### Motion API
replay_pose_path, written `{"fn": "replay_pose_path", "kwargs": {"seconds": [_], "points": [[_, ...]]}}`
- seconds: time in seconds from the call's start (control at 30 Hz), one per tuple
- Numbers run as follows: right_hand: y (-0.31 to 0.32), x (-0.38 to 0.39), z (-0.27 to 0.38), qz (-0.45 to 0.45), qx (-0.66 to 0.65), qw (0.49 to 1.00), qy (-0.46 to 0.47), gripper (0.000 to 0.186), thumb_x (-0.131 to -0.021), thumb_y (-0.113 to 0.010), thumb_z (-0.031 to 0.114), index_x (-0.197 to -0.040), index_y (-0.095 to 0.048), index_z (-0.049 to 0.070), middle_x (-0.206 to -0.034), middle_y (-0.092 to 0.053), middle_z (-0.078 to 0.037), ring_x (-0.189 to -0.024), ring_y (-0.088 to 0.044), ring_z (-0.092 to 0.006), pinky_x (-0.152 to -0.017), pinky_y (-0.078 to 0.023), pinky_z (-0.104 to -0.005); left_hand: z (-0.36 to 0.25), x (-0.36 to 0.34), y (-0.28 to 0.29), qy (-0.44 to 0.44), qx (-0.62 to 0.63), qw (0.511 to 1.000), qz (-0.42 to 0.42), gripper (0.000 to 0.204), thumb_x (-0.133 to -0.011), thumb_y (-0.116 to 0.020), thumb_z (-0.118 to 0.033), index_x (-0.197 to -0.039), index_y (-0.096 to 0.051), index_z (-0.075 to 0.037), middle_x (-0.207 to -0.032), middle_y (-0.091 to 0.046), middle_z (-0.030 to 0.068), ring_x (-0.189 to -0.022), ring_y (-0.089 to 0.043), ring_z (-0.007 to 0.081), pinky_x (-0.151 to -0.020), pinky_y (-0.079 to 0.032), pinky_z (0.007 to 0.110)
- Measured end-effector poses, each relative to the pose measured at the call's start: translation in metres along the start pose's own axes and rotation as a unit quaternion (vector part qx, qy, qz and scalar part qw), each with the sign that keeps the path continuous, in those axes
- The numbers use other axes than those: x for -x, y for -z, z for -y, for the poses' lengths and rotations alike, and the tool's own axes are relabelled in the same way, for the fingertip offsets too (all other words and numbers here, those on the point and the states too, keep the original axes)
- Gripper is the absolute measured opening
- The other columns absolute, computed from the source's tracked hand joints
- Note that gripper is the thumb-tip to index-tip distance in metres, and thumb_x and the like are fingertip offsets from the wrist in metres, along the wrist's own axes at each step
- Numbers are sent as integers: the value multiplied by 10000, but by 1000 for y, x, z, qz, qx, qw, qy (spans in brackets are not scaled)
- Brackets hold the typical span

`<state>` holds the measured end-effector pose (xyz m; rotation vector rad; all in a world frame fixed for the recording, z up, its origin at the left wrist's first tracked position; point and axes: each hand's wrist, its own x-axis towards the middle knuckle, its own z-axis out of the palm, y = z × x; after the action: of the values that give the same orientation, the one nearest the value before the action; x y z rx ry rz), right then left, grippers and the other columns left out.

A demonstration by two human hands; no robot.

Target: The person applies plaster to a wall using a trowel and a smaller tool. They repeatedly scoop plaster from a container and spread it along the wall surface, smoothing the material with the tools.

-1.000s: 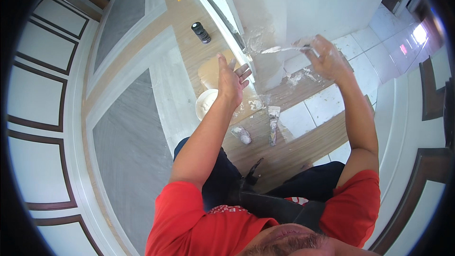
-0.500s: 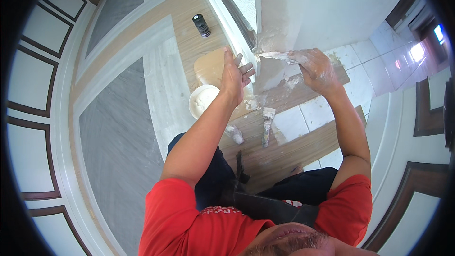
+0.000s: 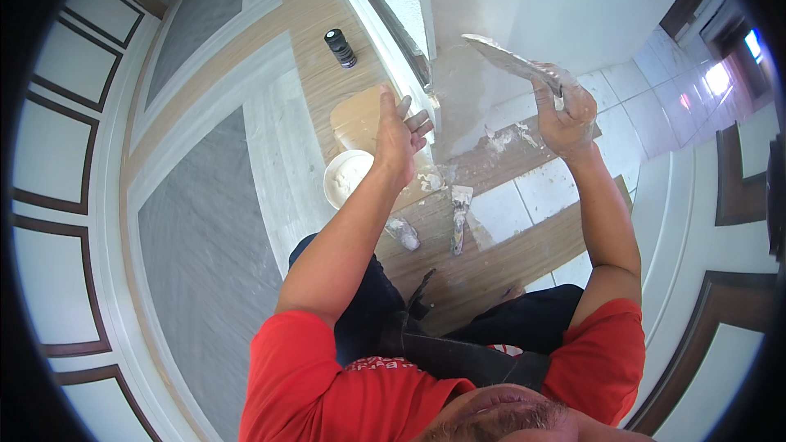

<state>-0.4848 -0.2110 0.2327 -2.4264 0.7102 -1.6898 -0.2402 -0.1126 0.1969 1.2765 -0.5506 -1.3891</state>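
Head view: at ten o'clock of the left hand [image 3: 399, 133], whose fingers are spread and hold nothing, stands a dark bottle [image 3: 340, 47], with a white bowl [image 3: 348, 178] at seven. At two o'clock the right hand [image 3: 565, 110] grips a putty knife [image 3: 512, 60] near the wall [image 3: 573, 0]; keeping its blade shallow against the corner edge looks wise, with open room on the floor [image 3: 205, 221].

Your putty knife [image 3: 512, 61] is grey, smeared white. Bowl [image 3: 347, 178] white, bottle [image 3: 340, 47] black, shirt [image 3: 360, 393] red, floor [image 3: 205, 221] grey and wood-brown, white-banded.
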Motion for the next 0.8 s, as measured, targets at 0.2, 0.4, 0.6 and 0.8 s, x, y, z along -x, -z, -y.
{"fn": "replay_pose_path", "kwargs": {"seconds": [0.2,0.4,0.6,0.8], "points": [[-5,35,-9,136,-69,976,-156,273,-928,-693,68,-1188,-625,23,-1001,-722,-120,-874,-669,-186,-798,-535,-324,-2,3,-2,5,2,1000,-3,1184,-904,-210,-893,-1625,-65,34,-1612,-213,381,-1511,-255,486,-1241,-144,554],[-33,50,-9,209,-118,923,-301,261,-971,-658,141,-1199,-609,25,-1094,-688,-121,-1013,-643,-200,-894,-513,-353,-1,3,0,3,-2,1000,-3,1190,-900,-204,-900,-1626,-62,32,-1614,-219,377,-1507,-268,479,-1236,-156,556],[-62,67,-41,149,-145,919,-336,391,-973,-668,259,-1244,-602,-15,-1161,-695,-204,-1110,-658,-280,-962,-510,-392,-1,3,-2,3,-6,1000,-3,1192,-900,-219,-899,-1625,-70,34,-1610,-241,370,-1501,-296,461,-1233,-166,549],[-24,47,-31,83,-111,945,-296,374,-948,-697,173,-1259,-608,-13,-1104,-736,-176,-1003,-714,-255,-889,-548,-359,-4,2,1,6,-5,1000,-7,1181,-901,-220,-897,-1628,-92,24,-1609,-247,369,-1494,-310,458,-1233,-173,538]]}}
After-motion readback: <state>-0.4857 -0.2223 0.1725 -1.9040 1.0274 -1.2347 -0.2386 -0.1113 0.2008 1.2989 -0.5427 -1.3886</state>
